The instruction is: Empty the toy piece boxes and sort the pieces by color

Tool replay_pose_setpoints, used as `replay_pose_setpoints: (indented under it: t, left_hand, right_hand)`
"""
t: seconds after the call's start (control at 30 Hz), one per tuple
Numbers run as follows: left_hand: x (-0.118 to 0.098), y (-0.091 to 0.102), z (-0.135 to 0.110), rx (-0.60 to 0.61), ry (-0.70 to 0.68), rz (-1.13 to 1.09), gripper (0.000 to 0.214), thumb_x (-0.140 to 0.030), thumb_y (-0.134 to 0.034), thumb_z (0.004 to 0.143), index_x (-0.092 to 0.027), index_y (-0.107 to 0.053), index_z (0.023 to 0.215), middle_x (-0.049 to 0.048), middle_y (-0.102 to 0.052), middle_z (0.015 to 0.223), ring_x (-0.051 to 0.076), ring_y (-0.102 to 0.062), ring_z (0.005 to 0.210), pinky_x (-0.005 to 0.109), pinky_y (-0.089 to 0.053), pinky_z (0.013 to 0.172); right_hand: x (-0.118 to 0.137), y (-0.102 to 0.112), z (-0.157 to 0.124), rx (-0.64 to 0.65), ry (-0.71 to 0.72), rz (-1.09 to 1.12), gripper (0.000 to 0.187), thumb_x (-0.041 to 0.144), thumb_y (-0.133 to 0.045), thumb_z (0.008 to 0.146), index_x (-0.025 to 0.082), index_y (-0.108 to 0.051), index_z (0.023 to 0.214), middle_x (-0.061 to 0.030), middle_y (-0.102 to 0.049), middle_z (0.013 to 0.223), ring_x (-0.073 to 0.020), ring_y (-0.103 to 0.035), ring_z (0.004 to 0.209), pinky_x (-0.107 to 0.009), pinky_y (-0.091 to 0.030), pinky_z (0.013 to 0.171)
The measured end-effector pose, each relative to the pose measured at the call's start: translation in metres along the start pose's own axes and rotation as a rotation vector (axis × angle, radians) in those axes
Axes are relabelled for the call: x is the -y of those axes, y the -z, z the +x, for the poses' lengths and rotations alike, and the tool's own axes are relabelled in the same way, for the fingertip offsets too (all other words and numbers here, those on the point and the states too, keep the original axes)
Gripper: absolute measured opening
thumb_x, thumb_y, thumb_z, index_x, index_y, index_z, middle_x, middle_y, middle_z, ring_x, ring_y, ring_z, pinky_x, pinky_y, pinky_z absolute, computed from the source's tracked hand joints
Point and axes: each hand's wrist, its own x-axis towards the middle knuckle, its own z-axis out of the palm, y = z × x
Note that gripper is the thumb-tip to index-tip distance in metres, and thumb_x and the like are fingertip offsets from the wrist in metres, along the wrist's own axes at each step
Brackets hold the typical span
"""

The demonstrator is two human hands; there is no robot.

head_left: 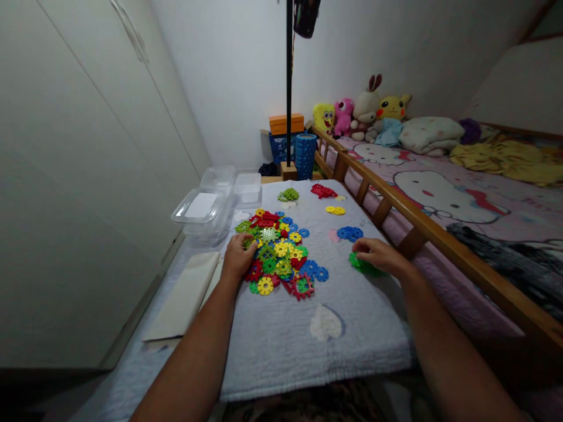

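Observation:
A mixed heap of flat plastic gear-shaped pieces (281, 252) in red, yellow, green and blue lies on a pale blue towel (308, 328). My left hand (238, 256) rests at the heap's left edge, fingers curled on a green piece there. My right hand (377, 255) lies on a small pile of dark green pieces (363, 266), fingers closed over them. Sorted piles sit further back: blue pieces (350, 233), yellow pieces (335, 210), red pieces (323, 190) and light green pieces (288, 194).
Clear plastic containers (206, 212) stand at the towel's left, with a folded cream cloth (187, 296) nearer me. A wooden bed rail (422, 231) runs along the right; plush toys (365, 111) sit on the bed. A black pole (289, 88) stands behind. White cupboard doors line the left.

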Motion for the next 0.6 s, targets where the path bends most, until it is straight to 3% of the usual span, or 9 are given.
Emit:
replay_pose_setpoints:
  t: [0.13, 0.23, 0.4, 0.53, 0.6]
  left_hand:
    - [-0.001, 0.002, 0.0, 0.015, 0.008, 0.007, 0.029, -0.042, -0.058, 0.081, -0.021, -0.067, 0.098, 0.0099, -0.065, 0.111, 0.027, -0.06, 0.113, 0.043, -0.045, 0.107]
    - [0.0, 0.002, 0.0, 0.016, 0.01, 0.006, 0.029, -0.042, -0.058, 0.081, -0.021, -0.067, 0.098, 0.0098, -0.065, 0.11, 0.027, -0.06, 0.112, 0.043, -0.045, 0.107]
    - [0.001, 0.0, 0.0, 0.005, 0.008, 0.005, 0.027, -0.04, -0.058, 0.081, -0.021, -0.068, 0.097, 0.0098, -0.065, 0.112, 0.027, -0.06, 0.113, 0.042, -0.044, 0.108]
    - [0.0, 0.001, -0.001, 0.004, 0.005, -0.007, 0.025, -0.04, -0.058, 0.081, -0.022, -0.067, 0.096, 0.0086, -0.066, 0.111, 0.026, -0.061, 0.113, 0.042, -0.045, 0.108]
    - [-0.001, 0.002, -0.001, 0.008, 0.014, -0.011, 0.025, -0.04, -0.059, 0.081, -0.022, -0.067, 0.096, 0.0086, -0.066, 0.111, 0.026, -0.061, 0.113, 0.042, -0.045, 0.108]
  right_hand:
    - [-0.006, -0.007, -0.003, -0.053, 0.037, -0.256, 0.013, 0.017, -0.059, 0.068, 0.021, -0.069, 0.074, -0.0018, -0.069, 0.08, -0.0179, -0.06, 0.077, -0.027, -0.043, 0.07]
    - [-0.01, -0.008, 0.001, -0.149, 0.014, -0.444, 0.016, 0.016, -0.065, 0.068, 0.024, -0.074, 0.079, -0.0047, -0.07, 0.093, -0.0233, -0.061, 0.094, -0.033, -0.042, 0.084]
    - [0.012, -0.016, 0.021, -0.164, 0.133, -0.412, 0.022, 0.018, -0.066, 0.078, 0.024, -0.075, 0.097, -0.0068, -0.07, 0.104, -0.0248, -0.06, 0.102, -0.037, -0.04, 0.094]
    - [0.046, -0.05, 0.051, -0.101, 0.246, -0.373, 0.025, 0.016, -0.062, 0.081, 0.023, -0.074, 0.103, -0.0069, -0.072, 0.11, -0.0249, -0.061, 0.106, -0.037, -0.04, 0.099]
    - [0.059, -0.075, 0.067, -0.111, 0.259, -0.369, 0.034, 0.015, -0.06, 0.084, 0.023, -0.071, 0.116, -0.0079, -0.07, 0.123, -0.0259, -0.059, 0.114, -0.038, -0.038, 0.103]
